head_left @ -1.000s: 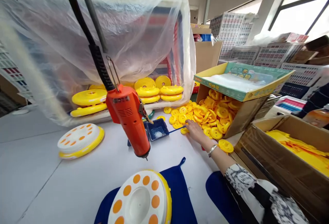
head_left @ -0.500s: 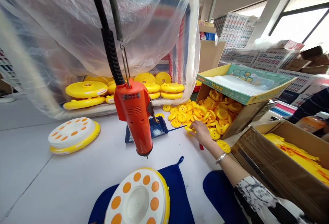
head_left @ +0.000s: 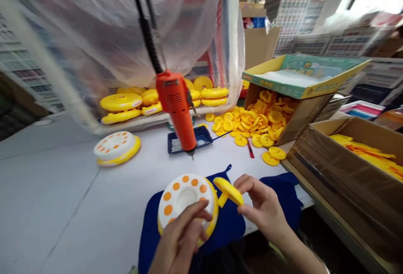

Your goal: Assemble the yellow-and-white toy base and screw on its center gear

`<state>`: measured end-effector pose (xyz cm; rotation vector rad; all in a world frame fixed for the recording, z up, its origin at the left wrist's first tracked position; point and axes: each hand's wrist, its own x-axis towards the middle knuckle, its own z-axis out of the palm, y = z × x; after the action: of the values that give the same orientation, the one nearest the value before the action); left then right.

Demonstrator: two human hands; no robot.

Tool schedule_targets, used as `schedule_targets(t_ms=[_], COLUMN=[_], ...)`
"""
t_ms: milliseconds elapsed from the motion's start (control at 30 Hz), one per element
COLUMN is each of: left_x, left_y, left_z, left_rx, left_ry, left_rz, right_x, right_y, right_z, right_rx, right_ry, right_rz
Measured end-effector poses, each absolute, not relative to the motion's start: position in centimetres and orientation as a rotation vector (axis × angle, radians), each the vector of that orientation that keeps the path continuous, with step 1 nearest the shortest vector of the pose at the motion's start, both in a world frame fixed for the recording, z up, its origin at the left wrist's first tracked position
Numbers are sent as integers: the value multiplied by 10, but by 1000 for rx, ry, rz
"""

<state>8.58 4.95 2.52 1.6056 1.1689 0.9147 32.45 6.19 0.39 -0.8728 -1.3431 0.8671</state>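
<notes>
Between the thumb and fingers of my right hand (head_left: 262,209) is a yellow plastic disc with a short stem (head_left: 229,191), tilted and raised off the table. My left hand (head_left: 185,236) reaches over the near side of a round white and yellow piece with orange dots (head_left: 176,186); its fingers are apart and slightly bent. Whether they touch the piece I cannot tell. Under that piece lies a dark blue cloth (head_left: 231,219). An orange electric screwdriver (head_left: 178,106) hangs point down beyond both hands.
A dark blue tray (head_left: 203,134) of small metal parts stands under the screwdriver. Loose yellow discs (head_left: 248,123) spill from a carton at right. Another dotted piece (head_left: 116,146) sits at left. A cardboard box (head_left: 340,181) with yellow parts stands at right.
My right hand has come back from the pile to the near middle, now with a yellow disc in it. My left hand has come into view. The camera view has shifted.
</notes>
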Motion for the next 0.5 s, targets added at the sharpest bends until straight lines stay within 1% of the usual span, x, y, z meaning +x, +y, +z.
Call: schedule_targets(t_ms=[33,100,167,200,267,367,500], left_x=[103,122,121,117,106,95,94], left_y=[47,41,31,24,8,-9,-10], left_z=[31,34,30,26,18,10,5], left_rx=[1522,1411,1323,1294,1264,1227,1189], left_ry=[1074,1030,999,983,939,862,780], left_rz=[893,873,901,916,895,763,678], right_x=[313,297,291,291,294,301,306], right_y=[54,40,28,22,11,-5,-14], right_z=[8,14,17,18,20,23,20], right_rx=[-846,-804,-794,-820,-892,-964,-1013], right_ry=[-1506,-1738,-1867,-1911,-2024,-2228,-2348], right_rz=[720,431,296,304,423,628,746])
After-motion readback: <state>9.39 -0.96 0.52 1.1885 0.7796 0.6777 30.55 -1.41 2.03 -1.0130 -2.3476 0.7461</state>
